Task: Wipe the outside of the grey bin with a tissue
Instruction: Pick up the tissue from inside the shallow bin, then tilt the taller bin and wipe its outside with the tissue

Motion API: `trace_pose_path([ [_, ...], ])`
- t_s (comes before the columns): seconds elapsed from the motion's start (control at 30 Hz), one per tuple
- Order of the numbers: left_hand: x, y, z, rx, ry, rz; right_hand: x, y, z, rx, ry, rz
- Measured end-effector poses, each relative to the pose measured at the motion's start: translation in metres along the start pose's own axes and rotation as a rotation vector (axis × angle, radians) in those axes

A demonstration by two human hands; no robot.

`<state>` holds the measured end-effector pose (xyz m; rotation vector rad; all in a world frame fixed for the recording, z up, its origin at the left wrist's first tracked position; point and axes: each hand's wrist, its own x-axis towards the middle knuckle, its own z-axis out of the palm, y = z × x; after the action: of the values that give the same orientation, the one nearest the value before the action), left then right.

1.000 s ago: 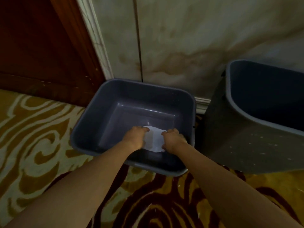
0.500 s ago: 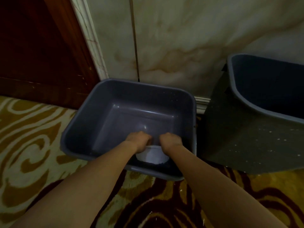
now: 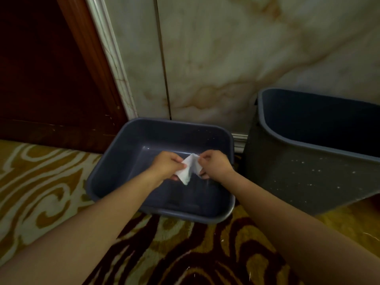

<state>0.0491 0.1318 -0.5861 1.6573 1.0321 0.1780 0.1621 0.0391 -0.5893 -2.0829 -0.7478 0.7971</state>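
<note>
Brown wood panelling fills the far left, above a gold-swirled carpet [image 3: 41,192]. Next comes a low grey-blue tub [image 3: 115,167], standing on the carpet against the marble wall [image 3: 226,58]. Over its open inside the left hand [image 3: 167,167] pinches one edge of the white tissue [image 3: 189,168] between thumb and curled fingers. The right hand [image 3: 216,167] pinches the opposite edge the same way, so the tissue hangs between them, crumpled and clear of the tub floor. Both hands look busy folding or spreading it, not wiping. To the right stands the taller grey bin [image 3: 304,175], just beside the tub, tilted a little, its near outer wall dotted with pale specks. Neither hand touches that wall. If this bin is the one meant, I judge the wiping not yet begun there: the tissue is in hand and being readied, while the whole speckled outside remains to be wiped. Its far sides are hidden.
</note>
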Motion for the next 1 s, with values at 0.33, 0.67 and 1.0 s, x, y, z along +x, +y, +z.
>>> trace_pose_path([
  [0.33, -0.076, 0.044, -0.025, 0.32, -0.13, 0.095, -0.07, -0.024, -0.031, -0.103, 0.026, -0.022],
  [0.67, -0.107, 0.183, 0.1, 0.71, -0.134, 0.953, -0.154, 0.022, -0.117, 0.058, 0.129, 0.202],
  [1.0, -0.082, 0.198, 0.171, 1.008, -0.412, 0.921, -0.218, 0.075, -0.173, 0.846, 0.285, 0.31],
])
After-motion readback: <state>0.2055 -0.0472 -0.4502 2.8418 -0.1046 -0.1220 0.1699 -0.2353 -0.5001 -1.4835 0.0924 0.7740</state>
